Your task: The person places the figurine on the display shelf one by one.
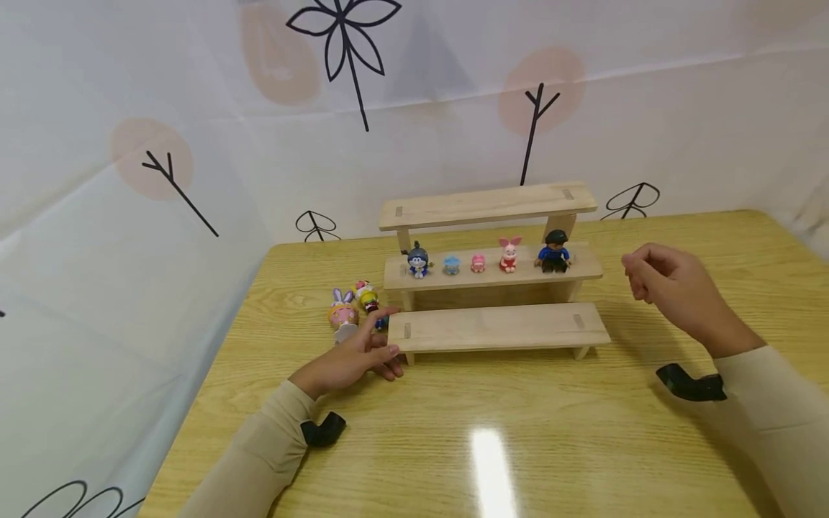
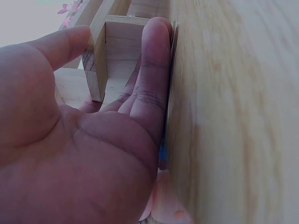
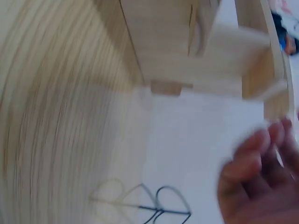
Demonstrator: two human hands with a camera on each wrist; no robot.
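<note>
A three-tier wooden display shelf stands on the table. My left hand holds the left end of its lowest step; in the left wrist view the thumb meets the board's edge and the fingers reach beneath it, low against the table. To the right of the shelf, my right hand hovers with loosely curled fingers and nothing in them. Along the middle step sit a dark-haired figurine, a small blue one, a small pink one, a piglet figurine and a black-capped toy figure.
Beside the left hand, a rabbit-eared figurine and a yellow-and-white figurine are on the wooden table. Part of a blue item shows behind the fingers. A patterned white cloth hangs behind the table.
</note>
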